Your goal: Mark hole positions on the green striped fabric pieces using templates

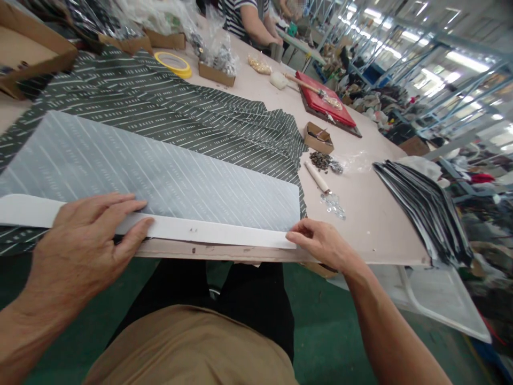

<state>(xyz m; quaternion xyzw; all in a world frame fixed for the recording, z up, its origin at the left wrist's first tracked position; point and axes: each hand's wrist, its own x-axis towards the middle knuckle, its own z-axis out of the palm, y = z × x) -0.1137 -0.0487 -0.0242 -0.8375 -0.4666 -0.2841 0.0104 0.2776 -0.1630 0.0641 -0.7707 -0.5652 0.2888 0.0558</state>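
A long white strip (pixel 224 233) runs along the table's near edge, over the lower margin of a pale translucent sheet (pixel 176 182). Dark cloth with white diagonal stripes and lettering (pixel 160 107) spreads beneath the sheet and shows through it. My left hand (pixel 88 230) lies across the strip's left part, fingers stretched out and pressing down, thumb apart. At the strip's right end, my right hand (pixel 316 240) pinches the corner between thumb and fingers.
On the table (pixel 360 208) sit a pale-handled tool (pixel 317 177), a small box (pixel 318 138), dark bits (pixel 320 160), a red pad (pixel 324 99) and yellow tape (pixel 173 64). Dark flat pieces (pixel 425 208) are stacked at right. Another person (pixel 250 24) works beyond.
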